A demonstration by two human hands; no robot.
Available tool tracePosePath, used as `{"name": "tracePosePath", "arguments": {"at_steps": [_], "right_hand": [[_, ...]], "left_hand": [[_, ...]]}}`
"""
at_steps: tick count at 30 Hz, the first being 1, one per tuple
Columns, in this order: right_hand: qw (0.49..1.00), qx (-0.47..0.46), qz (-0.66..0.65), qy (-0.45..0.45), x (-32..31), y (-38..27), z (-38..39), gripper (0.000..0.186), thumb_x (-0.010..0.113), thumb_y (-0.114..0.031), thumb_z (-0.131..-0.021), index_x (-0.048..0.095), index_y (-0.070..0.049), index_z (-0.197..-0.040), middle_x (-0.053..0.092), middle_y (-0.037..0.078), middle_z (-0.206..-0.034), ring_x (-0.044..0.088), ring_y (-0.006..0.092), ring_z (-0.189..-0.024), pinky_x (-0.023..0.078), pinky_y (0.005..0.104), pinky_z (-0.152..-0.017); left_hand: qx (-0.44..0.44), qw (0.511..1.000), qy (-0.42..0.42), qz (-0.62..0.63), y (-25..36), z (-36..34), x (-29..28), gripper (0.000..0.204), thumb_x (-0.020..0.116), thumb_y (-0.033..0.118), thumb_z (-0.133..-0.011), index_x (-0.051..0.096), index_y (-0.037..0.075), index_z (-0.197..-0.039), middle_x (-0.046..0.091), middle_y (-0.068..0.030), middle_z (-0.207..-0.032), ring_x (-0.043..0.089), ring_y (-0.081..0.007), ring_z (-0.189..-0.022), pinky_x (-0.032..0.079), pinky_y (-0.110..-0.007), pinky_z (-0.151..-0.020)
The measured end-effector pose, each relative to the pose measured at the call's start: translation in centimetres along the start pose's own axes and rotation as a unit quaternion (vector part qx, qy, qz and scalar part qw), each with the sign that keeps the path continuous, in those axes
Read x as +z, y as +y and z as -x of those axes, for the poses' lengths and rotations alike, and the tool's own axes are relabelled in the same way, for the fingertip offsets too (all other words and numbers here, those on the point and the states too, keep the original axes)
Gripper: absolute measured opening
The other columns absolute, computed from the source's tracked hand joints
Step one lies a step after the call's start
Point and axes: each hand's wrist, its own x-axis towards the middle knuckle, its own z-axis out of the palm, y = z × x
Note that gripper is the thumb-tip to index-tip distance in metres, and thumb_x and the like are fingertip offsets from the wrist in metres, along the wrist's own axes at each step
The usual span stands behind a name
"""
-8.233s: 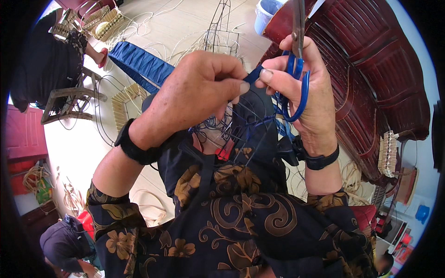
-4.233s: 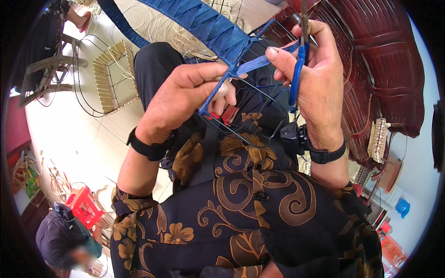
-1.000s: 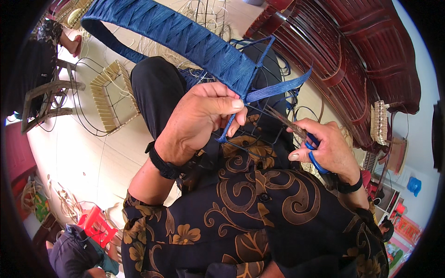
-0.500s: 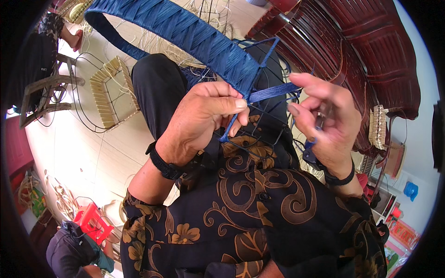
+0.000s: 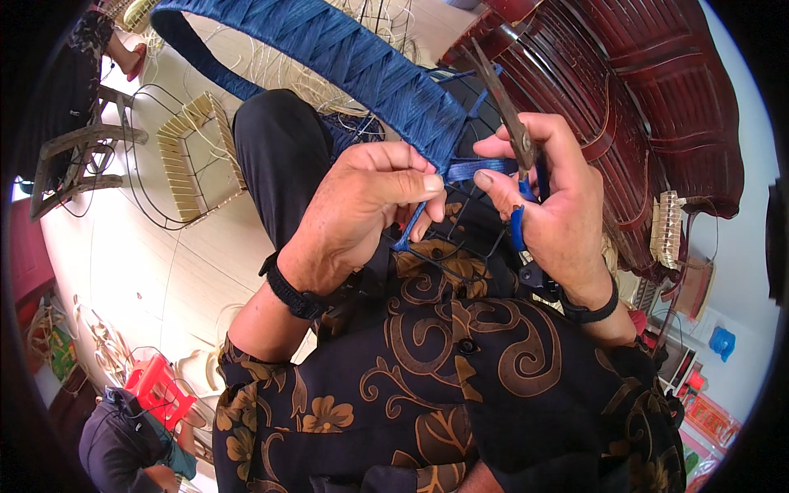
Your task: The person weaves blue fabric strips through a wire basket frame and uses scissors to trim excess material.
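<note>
My left hand (image 5: 355, 201) pinches the lower corner of a wide blue woven band (image 5: 345, 62), where a thin blue cord hangs below the fingers. The band curves up and away to the far left and joins a dark wire frame (image 5: 491, 245) over my lap. From the pinched corner a flat blue strip (image 5: 468, 170) runs right to the fingertips of my right hand (image 5: 567, 201). That hand is closed around scissors (image 5: 511, 111) with blue handles, their dark blades pointing up and away. Whether its thumb and finger also grip the strip is hard to see.
A dark red wooden bench (image 5: 608, 99) stands at the far right. On the left are a partly wrapped wire basket frame (image 5: 191, 160) and a wooden chair (image 5: 74, 156). A red plastic stool (image 5: 156, 386) and another person (image 5: 123, 440) are at the lower left. Loose pale strands litter the floor.
My right hand has moved left toward the pinched corner and turned, so the scissors' blades now point upward. The exposed strip looks shorter. My left hand stays in place.
</note>
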Motion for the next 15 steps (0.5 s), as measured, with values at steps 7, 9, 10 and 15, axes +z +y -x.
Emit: {"name": "tracePosePath", "arguments": {"at_steps": [7, 9, 10, 15], "right_hand": [[1.000, -0.016, -0.001, -0.005, -0.08, 0.65, -0.27, 0.037, 0.077, 0.000, -0.078, 0.059, -0.008, -0.108, 0.064, -0.002, -0.075, 0.047, 0.0033, -0.052, 0.040, 0.0214, -0.051], [1.000, -0.020, -0.001, -0.001, -0.05, 0.62, -0.22, 0.035, 0.077, 0.000, -0.078, 0.059, -0.009, -0.107, 0.059, -0.003, -0.073, 0.046, 0.0028, -0.054, 0.040, 0.0210, -0.052], [1.000, -0.022, 0.000, 0.000, -0.04, 0.59, -0.21, 0.035, 0.077, 0.001, -0.078, 0.059, -0.009, -0.106, 0.057, -0.003, -0.071, 0.045, 0.0025, -0.055, 0.040, 0.0208, -0.052], [0.999, 0.009, 0.015, -0.046, -0.50, -0.09, -0.06, 0.035, 0.072, 0.005, -0.083, 0.051, -0.004, -0.109, 0.063, 0.001, -0.082, 0.053, 0.0021, -0.069, 0.042, 0.0175, -0.060]], "left_hand": [[0.008, 1.000, -0.005, 0.003, -0.05, -0.04, -0.02, 0.010, 0.064, 0.007, -0.089, 0.061, -0.002, -0.085, 0.067, -0.0125, -0.074, 0.059, -0.0159, -0.054, 0.042, -0.023, -0.051], [0.008, 1.000, -0.003, 0.007, -0.04, -0.01, 0.04, 0.010, 0.064, 0.007, -0.089, 0.061, -0.002, -0.085, 0.067, -0.0123, -0.074, 0.059, -0.0158, -0.054, 0.042, -0.023, -0.050], [0.008, 1.000, -0.003, 0.008, -0.06, -0.01, 0.02, 0.010, 0.064, 0.007, -0.089, 0.061, -0.002, -0.085, 0.067, -0.0122, -0.074, 0.059, -0.0158, -0.054, 0.042, -0.023, -0.050], [0.005, 1.000, -0.005, 0.003, -0.04, 0.03, -0.08, 0.010, 0.065, 0.007, -0.089, 0.061, -0.001, -0.085, 0.068, -0.0117, -0.073, 0.059, -0.0153, -0.053, 0.041, -0.023, -0.050]]}}
